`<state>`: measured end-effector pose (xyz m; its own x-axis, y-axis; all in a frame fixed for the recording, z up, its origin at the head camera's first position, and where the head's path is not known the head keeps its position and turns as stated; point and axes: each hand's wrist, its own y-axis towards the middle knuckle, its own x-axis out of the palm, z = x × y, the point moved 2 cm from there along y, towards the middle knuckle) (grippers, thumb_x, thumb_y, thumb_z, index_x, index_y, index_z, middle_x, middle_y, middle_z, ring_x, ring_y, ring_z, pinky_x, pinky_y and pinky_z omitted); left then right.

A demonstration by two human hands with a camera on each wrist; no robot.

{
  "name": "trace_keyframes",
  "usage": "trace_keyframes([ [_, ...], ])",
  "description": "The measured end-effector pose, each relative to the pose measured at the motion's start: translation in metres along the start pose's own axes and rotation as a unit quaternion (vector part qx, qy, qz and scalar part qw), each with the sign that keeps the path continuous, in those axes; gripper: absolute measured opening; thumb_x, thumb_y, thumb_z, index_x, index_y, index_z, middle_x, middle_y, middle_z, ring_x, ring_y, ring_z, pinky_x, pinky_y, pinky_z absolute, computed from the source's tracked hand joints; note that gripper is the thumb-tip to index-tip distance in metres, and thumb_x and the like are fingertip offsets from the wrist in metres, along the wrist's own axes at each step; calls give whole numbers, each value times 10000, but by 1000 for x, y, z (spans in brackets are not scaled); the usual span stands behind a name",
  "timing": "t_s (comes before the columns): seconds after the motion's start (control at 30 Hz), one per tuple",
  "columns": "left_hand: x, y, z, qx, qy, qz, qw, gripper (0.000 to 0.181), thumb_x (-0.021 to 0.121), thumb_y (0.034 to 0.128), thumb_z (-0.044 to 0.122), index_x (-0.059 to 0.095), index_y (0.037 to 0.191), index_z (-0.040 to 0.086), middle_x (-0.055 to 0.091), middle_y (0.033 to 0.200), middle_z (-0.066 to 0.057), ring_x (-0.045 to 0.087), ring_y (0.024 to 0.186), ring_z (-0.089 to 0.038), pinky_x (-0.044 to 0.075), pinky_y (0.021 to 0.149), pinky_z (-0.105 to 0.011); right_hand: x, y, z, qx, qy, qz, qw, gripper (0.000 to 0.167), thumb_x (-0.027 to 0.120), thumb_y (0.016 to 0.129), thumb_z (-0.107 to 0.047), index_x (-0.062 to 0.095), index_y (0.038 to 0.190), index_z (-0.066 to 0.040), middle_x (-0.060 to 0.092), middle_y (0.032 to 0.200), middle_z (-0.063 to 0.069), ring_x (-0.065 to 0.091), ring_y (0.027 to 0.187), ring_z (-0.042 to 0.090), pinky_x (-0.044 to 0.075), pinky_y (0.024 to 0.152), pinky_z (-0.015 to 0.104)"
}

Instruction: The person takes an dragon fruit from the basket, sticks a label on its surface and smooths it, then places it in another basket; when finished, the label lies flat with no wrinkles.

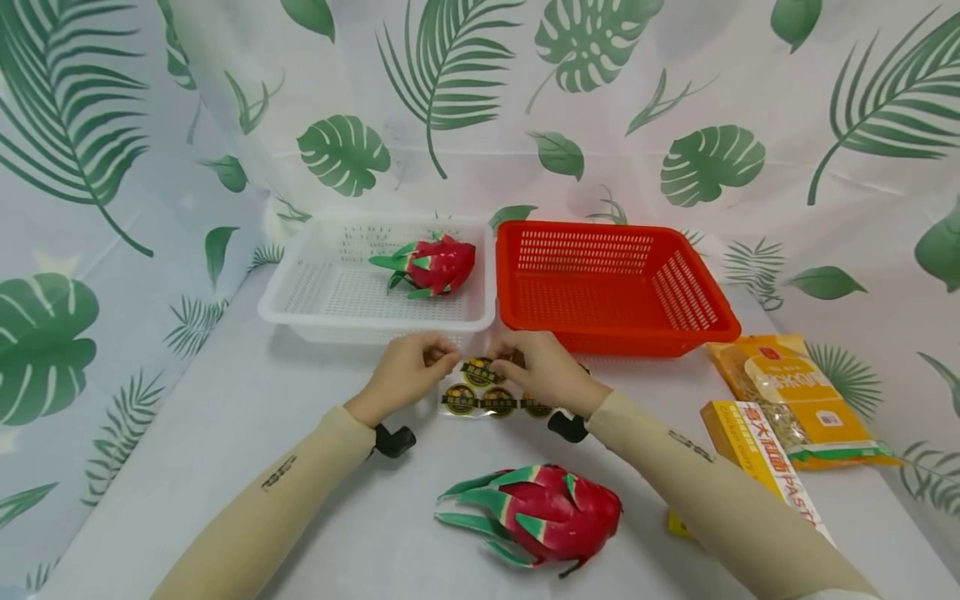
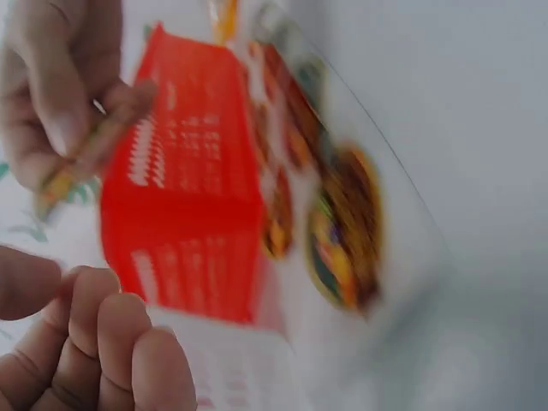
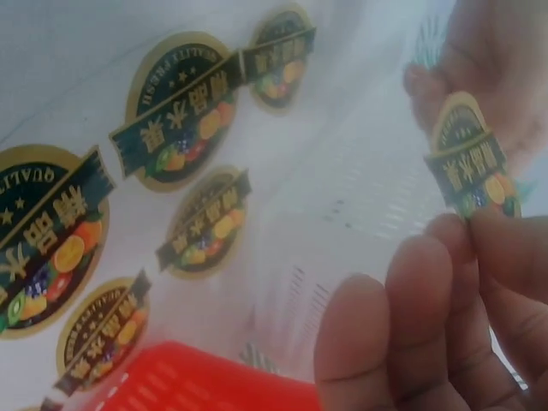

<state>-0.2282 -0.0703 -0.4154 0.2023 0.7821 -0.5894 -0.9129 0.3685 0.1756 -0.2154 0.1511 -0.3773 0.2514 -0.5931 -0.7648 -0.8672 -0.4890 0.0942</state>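
Observation:
A clear sheet of round black-and-gold fruit stickers (image 1: 478, 404) is held up off the table between both hands. My left hand (image 1: 408, 371) has thumb and index finger together at its upper left corner, seemingly pinching the sheet. My right hand (image 1: 543, 367) pinches a single fruit sticker (image 3: 471, 163) between thumb and fingertip, clearest in the right wrist view. More stickers (image 3: 180, 111) show on the sheet there. In the left wrist view, the sheet's stickers (image 2: 347, 227) are blurred. A red dragon fruit (image 1: 555, 512) with green scales lies on the table below the hands.
A white basket (image 1: 300, 315) holding another dragon fruit (image 1: 442, 265) stands behind the left hand. Beside it is a red basket (image 1: 622, 337). At the right lie a yellow food bag (image 1: 817, 392) and a pasta box (image 1: 757, 442), partly behind the right forearm.

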Motion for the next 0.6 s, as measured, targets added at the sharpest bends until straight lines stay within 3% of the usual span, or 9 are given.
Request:
trace_keyframes([
  [0.1, 1, -4, 14, 104, -283, -82, 9995, 185, 673, 1021, 258, 763, 1046, 98, 738, 854, -36, 643, 725, -120, 538, 671, -269, -3, -3, 0, -33, 24, -74, 10000, 38, 728, 970, -115, 719, 933, -120, 707, 830, 58, 582, 679, 135, 520, 619, 228],
  [0.23, 6, -8, 30, 260, -305, -265, 9988, 150, 736, 981, 268, 776, 1022, 130, 752, 868, 3, 660, 742, -94, 567, 695, -253, -9, -11, -5, -120, 4, -129, 9998, 5, 733, 964, -106, 731, 963, -101, 726, 855, 64, 589, 698, 123, 536, 651, 222],
  [0.4, 8, -14, 47, 368, -464, -366, 9976, 65, 793, 932, 196, 786, 963, 139, 768, 849, 13, 677, 722, -78, 570, 654, -228, -19, -24, -8, -210, 74, 11, 9998, 118, 764, 940, -107, 738, 1053, -88, 717, 866, 8, 616, 723, 128, 547, 671, 220],
  [0.5, 9, -18, 56, 304, -682, -416, 9963, 75, 807, 918, 189, 792, 964, 132, 775, 847, -2, 678, 708, -82, 568, 634, -229, -25, -35, -7, -77, 148, 166, 9997, 165, 779, 935, -152, 740, 1091, -113, 707, 864, -11, 613, 733, 125, 546, 668, 226],
  [0.6, 11, -22, 64, 281, -865, -484, 9947, 90, 816, 910, 194, 793, 961, 124, 779, 843, -14, 679, 696, -88, 576, 633, -244, -29, -49, -5, 182, 254, 190, 9993, 101, 759, 959, -207, 748, 1034, -141, 714, 857, -16, 611, 735, 125, 543, 660, 227],
])
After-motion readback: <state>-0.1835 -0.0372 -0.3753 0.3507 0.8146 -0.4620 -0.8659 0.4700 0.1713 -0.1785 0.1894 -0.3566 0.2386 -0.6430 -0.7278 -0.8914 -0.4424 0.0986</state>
